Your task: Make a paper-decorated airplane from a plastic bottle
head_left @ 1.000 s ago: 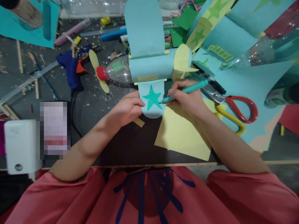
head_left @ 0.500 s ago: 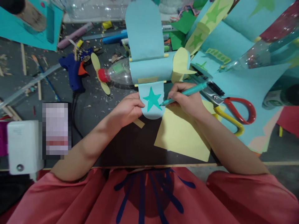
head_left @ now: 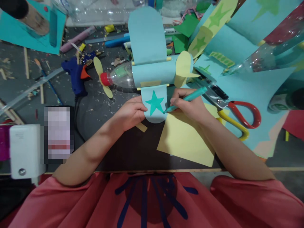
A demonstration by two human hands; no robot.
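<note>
The bottle plane [head_left: 154, 73] lies just beyond the left hand [head_left: 133, 113], which pinches the left edge of the plane's near wing [head_left: 155, 119]; right of that wing, the right hand [head_left: 190, 106] grips a teal marker [head_left: 197, 93], tip at the star [head_left: 155, 102].

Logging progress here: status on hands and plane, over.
Left hand at near wing's edge. Right hand holding teal marker, tip at star's lower-right point. Scissors beside right hand.
</note>
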